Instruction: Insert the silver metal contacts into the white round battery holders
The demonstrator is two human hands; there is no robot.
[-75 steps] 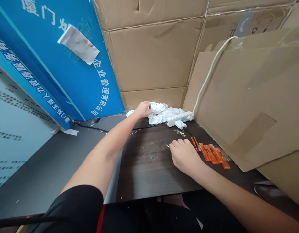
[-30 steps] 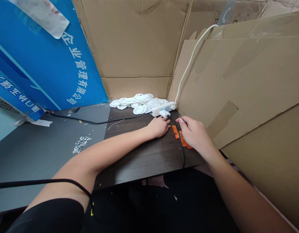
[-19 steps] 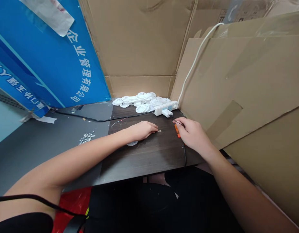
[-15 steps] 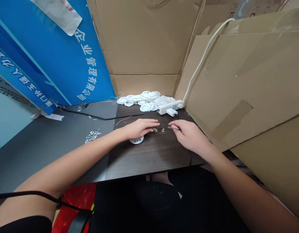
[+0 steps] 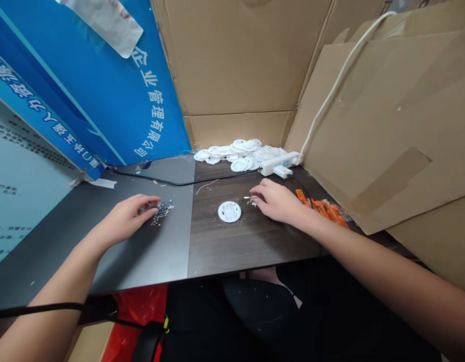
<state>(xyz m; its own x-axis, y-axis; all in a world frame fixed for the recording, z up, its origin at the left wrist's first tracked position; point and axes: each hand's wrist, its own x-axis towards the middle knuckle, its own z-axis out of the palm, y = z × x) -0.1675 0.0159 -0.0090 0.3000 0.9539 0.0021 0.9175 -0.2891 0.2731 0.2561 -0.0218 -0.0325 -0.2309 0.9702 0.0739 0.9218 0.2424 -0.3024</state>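
On the dark wooden part of the table lies a round white plastic disc (image 5: 229,219) with slots in it, between my two hands. My left hand (image 5: 130,213) is at a heap of small shiny metal parts (image 5: 164,213) on the grey part; its thumb and forefinger are curved and apart at the heap's edge. My right hand (image 5: 276,201) is pinched around a thin, pale-tipped strip (image 5: 247,197), whose kind I cannot make out. Below its fingertips sits a small cluster of tiny brassy bits (image 5: 252,203).
At the back lies a pile of white discs (image 5: 240,151). Next to it are a white power strip (image 5: 280,163) and a plugged-in adapter (image 5: 283,172). Orange pieces (image 5: 328,211) lie by the right cardboard wall (image 5: 368,141). A black cable (image 5: 172,182) crosses the table.
My left hand has moved left, from over the white disc to the heap of metal parts, so the disc is uncovered. My right hand stays by the brassy bits. The view has shifted.
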